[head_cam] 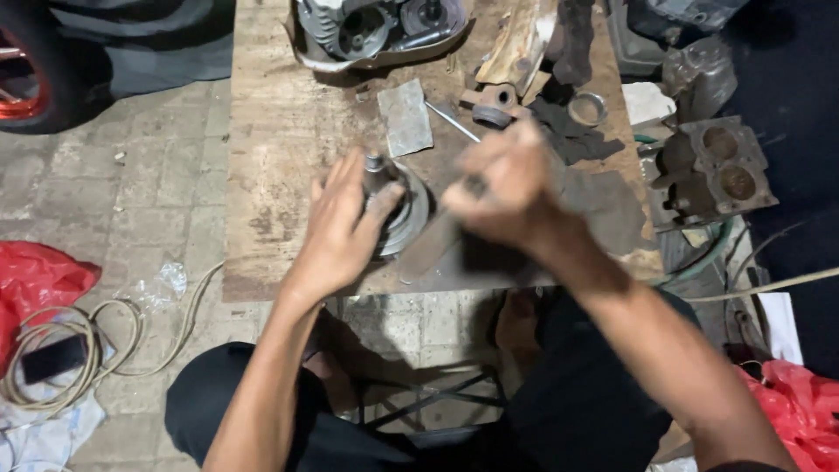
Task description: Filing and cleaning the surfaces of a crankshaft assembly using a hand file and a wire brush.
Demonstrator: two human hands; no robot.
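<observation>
The left hand [336, 229] curls over a round metal disc part [398, 210], thumb and fingers spread around its rim and central hub, pressing it down on the wooden board [271, 157]; the right hand [507, 188] is blurred, closed in a fist around a dark tool [433, 249] whose long flat end slants down toward the disc's near edge; what kind of tool it is I cannot tell.

The disc sits directly under the left palm, near the board's front edge, just left of the right fist; the tool's tip lies touching or just beside its rim, which the blur hides.

The risk, as I judge it: the tool could slip off the rim and catch the left thumb, since the holding fingers sit so close to it; the disc could also skid toward the board's edge if the left hand's pressure lightens.

Farther back lie a flat metal plate [405, 118], a small ring [587, 108], an engine casing [380, 28] and, at right, a cylinder block [712, 170]; a red bag [39, 275] lies on the paved floor.
</observation>
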